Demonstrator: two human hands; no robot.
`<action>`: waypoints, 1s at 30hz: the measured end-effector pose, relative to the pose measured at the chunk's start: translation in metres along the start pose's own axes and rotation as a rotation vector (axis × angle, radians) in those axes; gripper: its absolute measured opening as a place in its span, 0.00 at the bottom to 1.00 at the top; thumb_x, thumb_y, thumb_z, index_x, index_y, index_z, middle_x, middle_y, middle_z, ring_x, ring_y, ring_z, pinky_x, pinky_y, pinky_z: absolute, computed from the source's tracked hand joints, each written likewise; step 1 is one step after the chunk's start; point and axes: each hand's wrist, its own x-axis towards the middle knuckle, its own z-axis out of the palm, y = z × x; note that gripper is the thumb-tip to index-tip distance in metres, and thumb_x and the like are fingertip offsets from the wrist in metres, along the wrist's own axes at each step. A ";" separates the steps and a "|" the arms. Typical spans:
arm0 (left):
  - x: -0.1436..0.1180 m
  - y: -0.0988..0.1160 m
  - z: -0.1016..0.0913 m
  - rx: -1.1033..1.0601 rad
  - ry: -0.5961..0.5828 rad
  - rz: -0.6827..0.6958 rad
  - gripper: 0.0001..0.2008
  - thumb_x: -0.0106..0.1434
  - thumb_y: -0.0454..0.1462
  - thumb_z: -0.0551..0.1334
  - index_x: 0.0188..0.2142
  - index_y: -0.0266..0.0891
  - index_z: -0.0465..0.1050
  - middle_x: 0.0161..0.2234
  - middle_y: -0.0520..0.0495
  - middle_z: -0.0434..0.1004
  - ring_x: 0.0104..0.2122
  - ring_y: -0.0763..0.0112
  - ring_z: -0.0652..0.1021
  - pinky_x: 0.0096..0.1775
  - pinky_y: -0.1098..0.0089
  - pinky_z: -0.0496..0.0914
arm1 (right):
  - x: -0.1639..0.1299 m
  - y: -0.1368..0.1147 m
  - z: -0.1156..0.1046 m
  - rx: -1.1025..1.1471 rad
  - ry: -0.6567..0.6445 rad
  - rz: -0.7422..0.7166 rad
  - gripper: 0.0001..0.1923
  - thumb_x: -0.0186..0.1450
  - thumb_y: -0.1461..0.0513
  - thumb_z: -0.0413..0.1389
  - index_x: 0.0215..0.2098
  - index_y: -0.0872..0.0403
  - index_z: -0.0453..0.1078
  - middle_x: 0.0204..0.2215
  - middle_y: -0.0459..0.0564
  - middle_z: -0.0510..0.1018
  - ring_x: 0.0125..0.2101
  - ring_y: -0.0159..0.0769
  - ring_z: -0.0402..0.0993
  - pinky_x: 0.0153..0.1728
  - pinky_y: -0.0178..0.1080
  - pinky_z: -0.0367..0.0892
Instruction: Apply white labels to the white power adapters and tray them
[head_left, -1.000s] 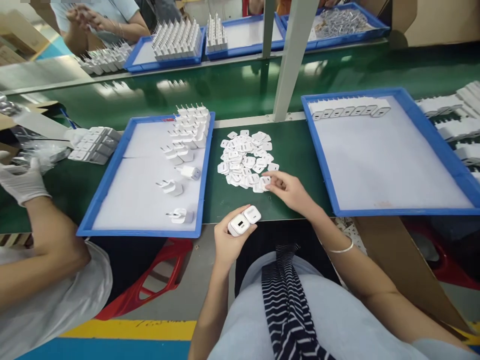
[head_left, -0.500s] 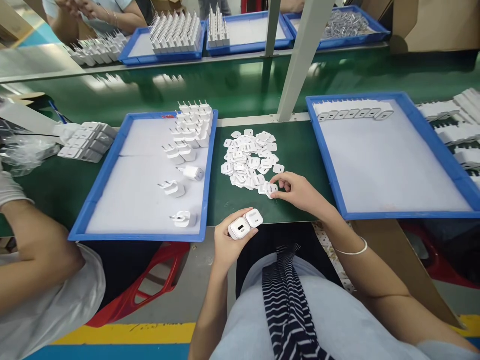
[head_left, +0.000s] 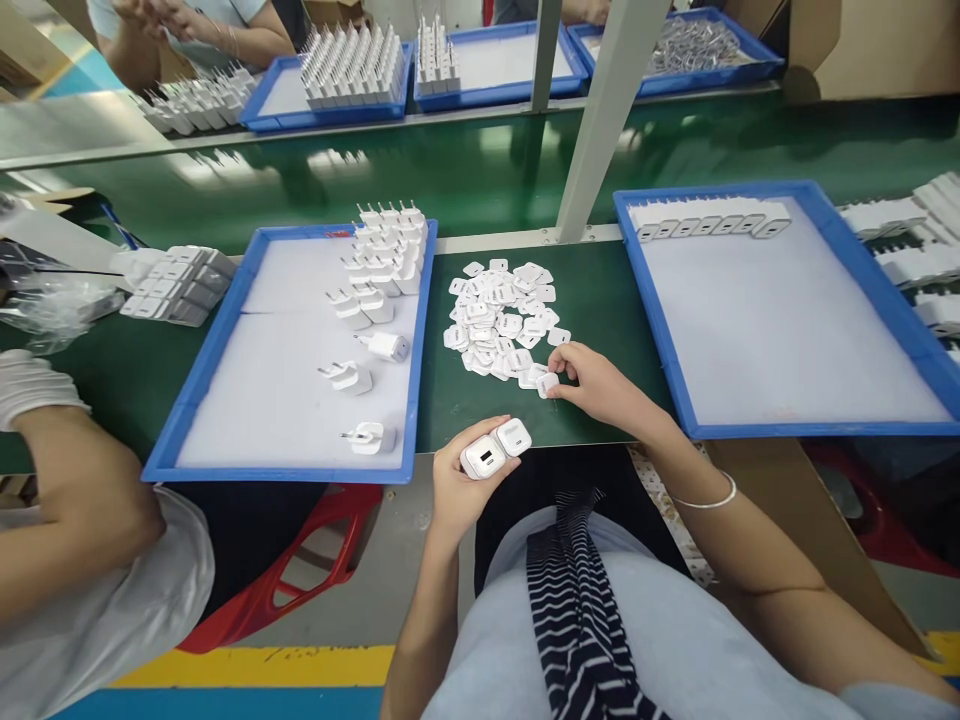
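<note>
Two white chargers are gripped side by side in my left hand (head_left: pixel 454 492), just off the table's front edge. One charger (head_left: pixel 482 457) shows a dark slot and a small slot; the other charger (head_left: pixel 514 438) shows a single small slot. My right hand (head_left: pixel 596 383) pinches a small white cover plate (head_left: pixel 547 385) between thumb and fingers, at the near edge of a loose pile of cover plates (head_left: pixel 499 315) on the green table (head_left: pixel 600 290). More plates lie against and beside the pinched one.
Left of the pile lies a blue-rimmed tray (head_left: pixel 277 475) bearing several pronged chargers (head_left: pixel 371 437). A second blue tray (head_left: pixel 817 431) on the right has a row of chargers (head_left: pixel 712 222) along its back. A metal post (head_left: pixel 600 130) rises behind. A co-worker's gloved hand (head_left: pixel 34 388) is at far left.
My right hand has shifted very slightly right with the cover plate, which is tilted more upright now. The left hand keeps its hold on the chargers. The whole view has drifted a little.
</note>
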 end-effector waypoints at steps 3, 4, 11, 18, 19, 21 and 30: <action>0.000 0.000 0.000 0.008 -0.004 0.005 0.20 0.54 0.36 0.74 0.48 0.42 0.81 0.50 0.42 0.83 0.50 0.59 0.82 0.54 0.62 0.75 | 0.001 -0.001 0.000 0.012 0.009 -0.034 0.10 0.59 0.65 0.61 0.36 0.52 0.65 0.42 0.51 0.72 0.38 0.40 0.67 0.40 0.42 0.63; 0.000 0.000 0.000 0.008 -0.005 0.010 0.20 0.54 0.36 0.74 0.48 0.41 0.81 0.50 0.42 0.83 0.50 0.59 0.81 0.54 0.62 0.75 | 0.001 -0.002 0.000 0.020 0.009 -0.046 0.11 0.58 0.65 0.61 0.36 0.52 0.64 0.42 0.51 0.72 0.39 0.40 0.68 0.40 0.42 0.63; 0.002 -0.001 0.003 -0.004 -0.017 -0.001 0.21 0.55 0.37 0.74 0.49 0.42 0.80 0.51 0.41 0.82 0.52 0.57 0.81 0.56 0.58 0.74 | 0.002 -0.008 0.010 0.072 -0.002 -0.017 0.10 0.57 0.66 0.61 0.36 0.52 0.66 0.36 0.49 0.74 0.36 0.40 0.69 0.37 0.40 0.62; 0.015 0.004 0.012 0.010 -0.063 0.070 0.19 0.54 0.37 0.74 0.46 0.42 0.81 0.53 0.39 0.80 0.54 0.55 0.79 0.57 0.55 0.73 | 0.002 -0.009 0.021 0.063 0.065 0.046 0.16 0.57 0.66 0.62 0.44 0.53 0.70 0.38 0.52 0.75 0.40 0.44 0.69 0.43 0.46 0.64; 0.016 0.004 0.012 0.011 -0.074 0.074 0.19 0.54 0.37 0.74 0.46 0.42 0.81 0.53 0.39 0.80 0.54 0.55 0.79 0.57 0.55 0.73 | 0.002 -0.008 0.021 0.059 0.072 0.049 0.15 0.57 0.66 0.62 0.43 0.53 0.70 0.38 0.52 0.74 0.41 0.45 0.69 0.43 0.46 0.64; 0.017 0.004 0.013 0.014 -0.089 0.084 0.19 0.55 0.38 0.74 0.47 0.42 0.80 0.53 0.39 0.80 0.54 0.55 0.79 0.57 0.54 0.72 | 0.002 -0.008 0.021 0.061 0.077 0.048 0.14 0.56 0.66 0.63 0.41 0.53 0.70 0.37 0.52 0.74 0.41 0.46 0.69 0.44 0.47 0.64; 0.016 0.002 0.012 0.053 -0.057 0.106 0.20 0.53 0.39 0.75 0.47 0.44 0.81 0.59 0.40 0.73 0.58 0.53 0.75 0.61 0.52 0.69 | -0.006 -0.011 0.017 0.203 0.048 0.010 0.04 0.61 0.64 0.59 0.32 0.52 0.67 0.30 0.46 0.76 0.32 0.37 0.70 0.35 0.40 0.64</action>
